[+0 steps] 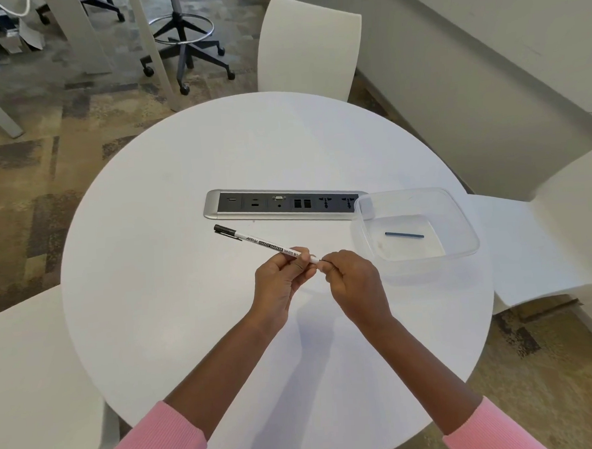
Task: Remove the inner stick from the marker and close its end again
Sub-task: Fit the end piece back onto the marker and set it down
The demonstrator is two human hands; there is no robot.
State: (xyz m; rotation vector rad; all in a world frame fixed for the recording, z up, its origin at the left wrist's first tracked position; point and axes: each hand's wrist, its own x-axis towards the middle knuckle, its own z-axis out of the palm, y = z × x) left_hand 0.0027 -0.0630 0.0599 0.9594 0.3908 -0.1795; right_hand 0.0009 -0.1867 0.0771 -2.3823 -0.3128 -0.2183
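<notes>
A slim white whiteboard marker [264, 243] with a black cap is held in the air over the middle of the round white counter [188, 298]. The capped end points toward the far left edge. The left hand [283, 276] grips the barrel near its rear end, with the fingers [298, 263] curled under it and the thumb on top. The right hand [352, 279] meets that bare end, its fingers [327, 262] curled and pinched tight against the tip. Whether they hold a small plug there cannot be told. A thin dark-blue stick [404, 234] lies flat inside a clear plastic tub [427, 263] at the counter's right edge, apart from both hands. The tub overlaps the right end of a silver-and-grey socket panel [280, 204] set into the counter's middle.
</notes>
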